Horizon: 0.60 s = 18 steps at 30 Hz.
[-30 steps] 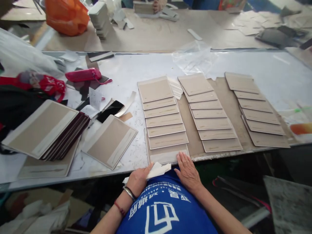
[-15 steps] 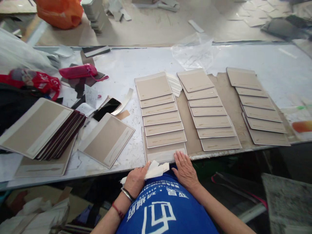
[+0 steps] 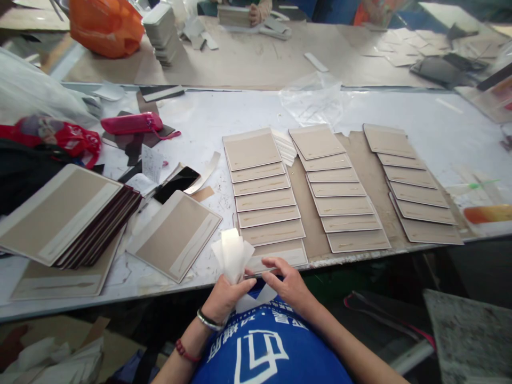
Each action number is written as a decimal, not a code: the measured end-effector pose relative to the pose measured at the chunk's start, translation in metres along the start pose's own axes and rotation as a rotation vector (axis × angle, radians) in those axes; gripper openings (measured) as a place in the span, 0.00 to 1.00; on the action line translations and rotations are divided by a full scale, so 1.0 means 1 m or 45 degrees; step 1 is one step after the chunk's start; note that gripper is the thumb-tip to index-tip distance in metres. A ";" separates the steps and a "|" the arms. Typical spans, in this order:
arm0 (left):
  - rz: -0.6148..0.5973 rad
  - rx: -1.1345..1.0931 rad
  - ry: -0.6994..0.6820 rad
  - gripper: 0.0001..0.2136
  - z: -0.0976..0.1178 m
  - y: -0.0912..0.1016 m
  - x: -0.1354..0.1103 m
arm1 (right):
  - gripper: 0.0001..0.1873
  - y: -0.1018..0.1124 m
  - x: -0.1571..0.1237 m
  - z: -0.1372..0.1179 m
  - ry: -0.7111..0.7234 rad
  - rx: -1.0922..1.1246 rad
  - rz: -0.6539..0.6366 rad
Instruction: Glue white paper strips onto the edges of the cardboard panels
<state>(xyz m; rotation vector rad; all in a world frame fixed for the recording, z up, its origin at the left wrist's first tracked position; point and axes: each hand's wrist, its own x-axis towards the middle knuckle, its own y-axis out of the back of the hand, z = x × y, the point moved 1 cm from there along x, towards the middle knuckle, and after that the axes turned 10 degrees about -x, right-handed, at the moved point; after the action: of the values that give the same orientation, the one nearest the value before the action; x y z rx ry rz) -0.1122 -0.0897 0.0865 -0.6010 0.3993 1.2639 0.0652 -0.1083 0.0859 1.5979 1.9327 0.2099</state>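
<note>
My left hand (image 3: 226, 298) is closed on a bundle of white paper strips (image 3: 232, 256), held upright just in front of the table edge. Beside it, my right hand (image 3: 288, 285) pinches a thin strip at the near edge of the nearest board. That board ends the left column of tan cardboard panels (image 3: 262, 200), which overlap like shingles. Two more such columns lie to the right, the middle column (image 3: 338, 189) and the right column (image 3: 414, 186), on a brown cardboard sheet (image 3: 304, 213).
A stack of dark-edged boards (image 3: 68, 218) and a single tan board (image 3: 174, 234) lie at left. A black phone (image 3: 176, 184), a pink pouch (image 3: 132, 124), a red bag (image 3: 60, 136) and clear plastic (image 3: 312, 98) sit further back. Another person's hand (image 3: 256, 13) works at the far table.
My left hand has raised the white strips from low by my waist to upright. My right hand has gone from lying flat on the nearest board to pinching at its edge.
</note>
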 end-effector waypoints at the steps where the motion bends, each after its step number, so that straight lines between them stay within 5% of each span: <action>1: -0.036 -0.081 0.019 0.16 0.005 -0.004 0.002 | 0.18 -0.004 0.005 -0.011 -0.055 0.148 -0.050; 7: -0.125 -0.120 -0.021 0.14 0.011 -0.011 0.006 | 0.16 -0.018 0.025 -0.038 -0.218 0.721 -0.011; 14: -0.012 0.070 -0.140 0.17 0.011 -0.011 0.010 | 0.13 -0.021 0.033 -0.038 -0.198 0.843 0.256; 18: -0.013 0.135 -0.142 0.19 0.003 -0.015 0.011 | 0.13 -0.030 0.033 -0.041 -0.279 1.003 0.076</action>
<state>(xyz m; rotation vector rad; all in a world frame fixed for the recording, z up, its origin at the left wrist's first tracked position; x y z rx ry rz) -0.0951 -0.0819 0.0850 -0.4400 0.3674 1.2521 0.0158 -0.0752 0.0923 2.0424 1.8938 -0.7650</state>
